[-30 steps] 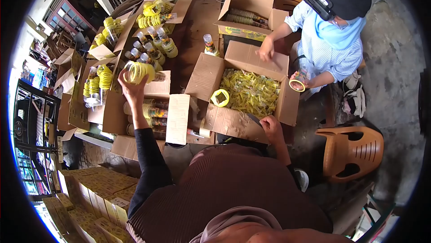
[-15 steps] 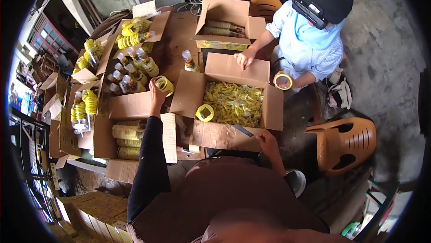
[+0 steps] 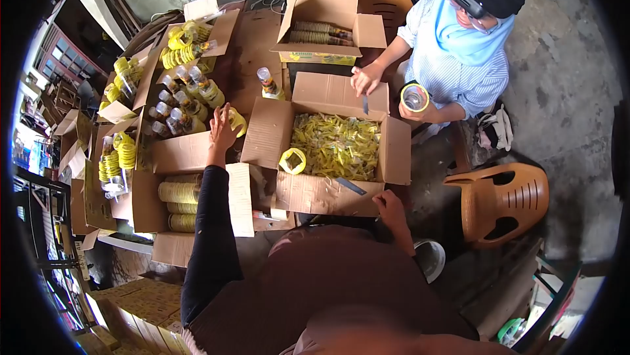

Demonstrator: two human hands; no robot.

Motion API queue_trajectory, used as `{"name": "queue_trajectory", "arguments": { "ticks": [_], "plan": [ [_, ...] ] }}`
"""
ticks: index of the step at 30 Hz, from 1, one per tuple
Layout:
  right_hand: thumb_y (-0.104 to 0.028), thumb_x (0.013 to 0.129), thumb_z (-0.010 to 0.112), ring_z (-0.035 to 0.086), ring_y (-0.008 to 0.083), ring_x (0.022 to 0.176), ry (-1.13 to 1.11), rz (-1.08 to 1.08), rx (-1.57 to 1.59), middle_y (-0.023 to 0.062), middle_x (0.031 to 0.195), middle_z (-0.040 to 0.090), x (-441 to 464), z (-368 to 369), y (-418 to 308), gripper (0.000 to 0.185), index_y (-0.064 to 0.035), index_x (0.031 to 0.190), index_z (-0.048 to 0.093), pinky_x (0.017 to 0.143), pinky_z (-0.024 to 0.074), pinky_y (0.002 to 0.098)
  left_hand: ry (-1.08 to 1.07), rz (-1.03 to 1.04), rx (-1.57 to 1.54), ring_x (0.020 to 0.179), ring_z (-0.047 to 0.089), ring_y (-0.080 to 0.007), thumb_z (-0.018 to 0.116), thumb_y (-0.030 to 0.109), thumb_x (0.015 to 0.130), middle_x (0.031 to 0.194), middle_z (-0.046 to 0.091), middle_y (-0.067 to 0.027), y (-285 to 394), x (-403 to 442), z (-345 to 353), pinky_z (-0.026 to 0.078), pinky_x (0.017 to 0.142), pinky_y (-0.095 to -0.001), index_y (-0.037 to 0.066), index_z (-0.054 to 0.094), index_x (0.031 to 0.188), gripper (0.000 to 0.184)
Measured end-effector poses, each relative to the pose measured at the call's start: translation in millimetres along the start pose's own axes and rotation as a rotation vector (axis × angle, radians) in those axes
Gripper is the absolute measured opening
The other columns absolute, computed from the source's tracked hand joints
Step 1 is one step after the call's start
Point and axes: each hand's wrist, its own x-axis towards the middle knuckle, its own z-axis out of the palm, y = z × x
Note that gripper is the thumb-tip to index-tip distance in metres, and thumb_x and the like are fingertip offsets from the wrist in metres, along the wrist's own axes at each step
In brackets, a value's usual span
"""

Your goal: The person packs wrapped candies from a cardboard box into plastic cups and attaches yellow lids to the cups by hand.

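My left hand (image 3: 223,130) reaches out over the table with its fingers spread, beside a yellow-rimmed cup (image 3: 237,123) that stands behind the fingers. To its left several clear-topped cups (image 3: 177,115) stand in a group. My right hand (image 3: 392,212) is at the front right corner of a carton (image 3: 262,133) full of small yellow packets (image 3: 335,145); its fingers are curled, and what they hold, if anything, is too small to make out. A yellow-rimmed cup (image 3: 293,161) sits at the carton's left front corner. A dark flat strip (image 3: 351,186) lies on the front flap.
Across the carton a co-worker (image 3: 453,60) holds a cup (image 3: 415,98) and touches a dark strip (image 3: 365,104) on the back flap. Open cartons (image 3: 149,201) with stacked cups stand at left, another (image 3: 367,30) at the back. An orange chair (image 3: 504,201) is at right.
My left hand has come from the left carton side to the table middle, and its fingers have opened from the yellow-rimmed cup. The co-worker's hand has shifted along the back flap.
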Motion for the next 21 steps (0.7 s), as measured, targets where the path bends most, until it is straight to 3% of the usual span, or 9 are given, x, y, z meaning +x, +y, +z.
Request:
{"name": "queue_trajectory", "arguments": {
  "ticks": [8,13,16,21],
  "plan": [
    [-0.016,0.086,0.064,0.059,0.0333,0.078,-0.042,0.015,-0.005,0.0145,0.084,0.058,4,-6,8,0.015,-0.0015,0.087,0.061,0.068,0.046,0.0389,-0.067,-0.068,0.044,0.116,0.045,-0.0465,0.077,0.03,0.073,0.144,0.028,-0.0213,7,-1,5,0.045,0.092,-0.052,0.021,0.026,0.146,0.09],
    [-0.016,0.086,0.065,0.06,0.0318,0.077,-0.045,-0.026,-0.019,0.0148,0.082,0.059,10,-13,14,0.016,-0.0008,0.088,0.062,0.068,0.0463,0.0372,-0.075,-0.09,0.044,0.114,0.047,-0.0475,0.075,0.032,0.076,0.145,0.027,-0.0216,7,-8,23,0.048,0.087,-0.0536,0.025,0.023,0.146,0.088],
    [-0.017,0.086,0.065,0.06,0.0322,0.078,-0.058,-0.001,-0.01,0.0151,0.083,0.059,16,-20,13,0.017,-0.0008,0.089,0.062,0.069,0.0465,0.0374,-0.1,-0.12,0.007,0.115,0.046,-0.0466,0.077,0.029,0.074,0.144,0.028,-0.0215,9,-10,16,0.047,0.09,-0.053,0.023,0.023,0.146,0.091],
    [-0.018,0.086,0.064,0.061,0.0323,0.079,-0.056,-0.033,-0.068,0.0161,0.086,0.061,29,-25,26,0.018,-0.0006,0.09,0.063,0.069,0.0467,0.0381,0.026,0.049,-0.18,0.113,0.049,-0.0408,0.084,0.012,0.06,0.138,0.034,-0.0176,-25,-6,30,0.046,0.092,-0.0492,0.024,0.028,0.145,0.102]
  ]
}}
